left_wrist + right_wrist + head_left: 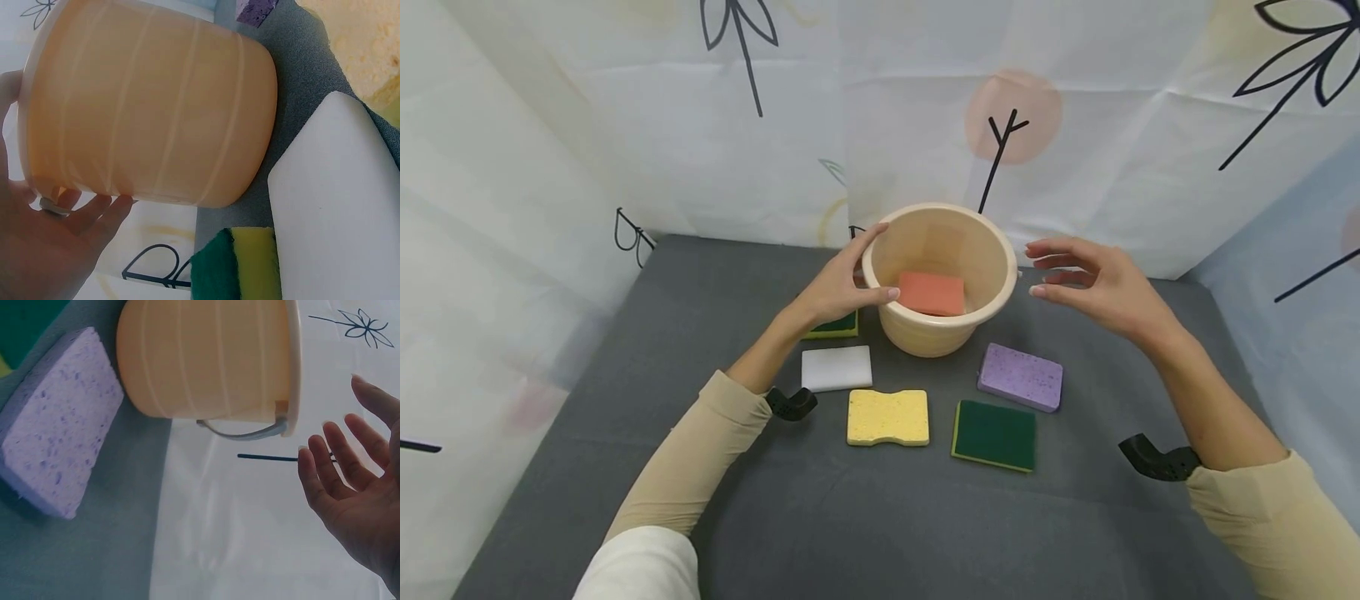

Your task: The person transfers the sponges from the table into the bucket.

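A cream-coloured bucket (928,337) stands at the back of the table with an orange-red sponge (931,293) inside it. My left hand (842,279) holds the bucket's left side at the rim, thumb on the front edge. In the left wrist view, fingers of that hand (56,231) lie against the ribbed outer wall. To the right of the bucket, my right hand (1097,279) is raised and holds nothing, its fingers loosely bent. The right wrist view shows this hand (356,481) apart from the rim, near the bucket's hanging grey handle (250,434).
In front of the bucket lie a white sponge (837,368), a yellow notched sponge (887,417), a green scouring sponge (995,435) and a purple sponge (1021,377). Another green-and-yellow sponge (837,326) is partly hidden behind my left wrist. Patterned white cloth (910,125) hangs behind the grey table (865,533).
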Motion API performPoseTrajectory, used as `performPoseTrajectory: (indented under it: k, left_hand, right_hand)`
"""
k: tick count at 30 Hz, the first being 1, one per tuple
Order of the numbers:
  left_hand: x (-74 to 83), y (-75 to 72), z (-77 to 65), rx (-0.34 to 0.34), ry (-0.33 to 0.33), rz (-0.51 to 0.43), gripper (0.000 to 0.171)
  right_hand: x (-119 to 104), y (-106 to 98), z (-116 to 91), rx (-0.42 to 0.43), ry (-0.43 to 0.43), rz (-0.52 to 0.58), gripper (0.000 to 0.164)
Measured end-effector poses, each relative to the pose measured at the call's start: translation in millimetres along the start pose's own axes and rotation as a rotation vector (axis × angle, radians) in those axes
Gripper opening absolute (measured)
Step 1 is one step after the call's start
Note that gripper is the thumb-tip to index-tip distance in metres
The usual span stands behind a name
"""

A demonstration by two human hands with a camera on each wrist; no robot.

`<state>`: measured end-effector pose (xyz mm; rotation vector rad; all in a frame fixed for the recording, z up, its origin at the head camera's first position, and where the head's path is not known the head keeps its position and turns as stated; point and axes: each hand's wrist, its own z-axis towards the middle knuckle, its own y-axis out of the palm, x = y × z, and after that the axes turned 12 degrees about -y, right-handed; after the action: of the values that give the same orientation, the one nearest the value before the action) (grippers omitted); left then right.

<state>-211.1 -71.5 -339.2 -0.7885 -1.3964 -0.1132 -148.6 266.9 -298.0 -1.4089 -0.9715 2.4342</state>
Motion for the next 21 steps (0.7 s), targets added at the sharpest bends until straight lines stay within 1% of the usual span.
performPoseTrajectory:
  k: [4, 6, 13, 21]
  left_hand:
    - [0.1, -0.1, 0.0, 0.003, -0.004, -0.008, 0.086]
    - [0.1, 0.2, -0.3, 0.002, -0.003, -0.013, 0.086]
    - [0.5, -0.2, -0.9, -0.001, -0.019, -0.021, 0.086]
    - [0.9, 0.6, -0.1, -0.005, 0.003, -0.036, 0.087]
  right_hand:
    - [5.6, 0.2, -9.9, -0.036, -0.015, -0.019, 0.055]
    - [7.6, 1.3, -15.3, -0.051, -0.004, -0.032, 0.057]
    - [12.8, 7.5, -35.7, -0.038, 0.084, -0.091, 0.058]
    - [27.3, 17.5, -58.6, -0.03, 0.103, -0.122, 0.06]
